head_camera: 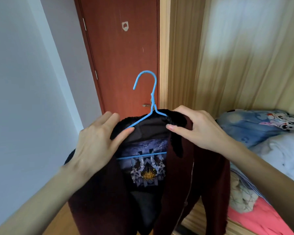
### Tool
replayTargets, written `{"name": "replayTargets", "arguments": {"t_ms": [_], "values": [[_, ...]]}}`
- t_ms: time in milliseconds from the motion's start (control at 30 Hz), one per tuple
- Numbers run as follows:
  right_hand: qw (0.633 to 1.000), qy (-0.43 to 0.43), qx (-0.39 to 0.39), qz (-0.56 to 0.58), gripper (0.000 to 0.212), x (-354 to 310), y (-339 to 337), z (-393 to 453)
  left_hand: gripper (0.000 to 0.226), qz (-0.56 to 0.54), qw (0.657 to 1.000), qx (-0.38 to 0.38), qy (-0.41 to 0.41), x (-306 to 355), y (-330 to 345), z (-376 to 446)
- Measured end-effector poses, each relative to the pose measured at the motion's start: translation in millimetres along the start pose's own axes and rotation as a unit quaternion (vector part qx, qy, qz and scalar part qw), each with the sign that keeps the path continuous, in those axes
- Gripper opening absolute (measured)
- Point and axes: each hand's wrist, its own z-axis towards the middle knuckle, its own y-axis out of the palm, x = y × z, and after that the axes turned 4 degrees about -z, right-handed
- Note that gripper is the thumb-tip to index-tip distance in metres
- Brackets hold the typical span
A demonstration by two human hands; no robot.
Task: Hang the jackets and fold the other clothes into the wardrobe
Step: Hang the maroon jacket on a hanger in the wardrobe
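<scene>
A dark maroon jacket (202, 175) with a black collar hangs on a blue wire hanger (152, 100), its front open and a printed lining showing inside. My left hand (98, 143) grips the jacket's left shoulder, thumb on the collar by the hanger's arm. My right hand (193, 128) holds the right side of the collar, fingers curled over it and thumb pointing inward. The hanger's hook stands free in the air in front of the red door (122, 56). The wardrobe's wooden side (182, 53) rises just right of the hook.
A white wall (24, 82) fills the left. To the right, inside the wooden frame, lie a blue patterned pillow (260, 124), white bedding (282, 153), a coral sheet (255, 221) and a beige cloth (243, 199). Wooden floor shows at the bottom.
</scene>
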Motion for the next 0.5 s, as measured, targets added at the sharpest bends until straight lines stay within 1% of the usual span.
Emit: {"name": "replayTargets", "arguments": {"t_ms": [33, 100, 167, 233, 267, 367, 400, 433, 500], "values": [[1.0, 0.003, 0.01, 0.009, 0.025, 0.3, 1.5, -1.2, 0.047, -0.028, 0.999, -0.032, 0.005, -7.9, 2.3, 3.3], [1.0, 0.007, 0.022, 0.003, 0.029, -0.3, 5.4, -4.1, 0.054, -0.05, 0.996, -0.075, 0.01, -23.8, 6.5, 5.7], [0.998, -0.015, 0.038, -0.055, 0.035, 0.0, 9.7, -7.0, 0.055, -0.046, 0.996, -0.078, 0.026, -34.0, 9.6, 5.9], [0.986, -0.067, 0.063, -0.141, 0.04, 2.2, 13.6, -7.7, 0.052, -0.036, 0.996, -0.076, 0.043, -41.6, 11.2, 8.6], [0.978, -0.092, 0.073, -0.175, 0.04, 3.8, 15.1, -7.5, 0.052, -0.05, 0.994, -0.083, 0.041, -44.4, 10.6, 11.3], [0.959, -0.137, 0.089, -0.233, 0.037, 6.9, 16.0, -6.4, 0.058, -0.189, 0.975, -0.119, -0.014, -51.1, 6.8, 22.5], [0.955, -0.143, 0.092, -0.243, 0.037, 8.2, 16.5, -6.7, 0.058, -0.203, 0.971, -0.125, -0.024, -51.6, 4.9, 25.7], [0.952, -0.148, 0.093, -0.252, 0.037, 9.3, 17.5, -7.3, 0.057, -0.193, 0.973, -0.121, -0.028, -49.1, 3.2, 28.6], [0.947, -0.151, 0.089, -0.268, 0.035, 9.2, 24.6, -9.4, 0.05, -0.138, 0.984, -0.105, -0.037, -36.5, 4.3, 34.8]]}}
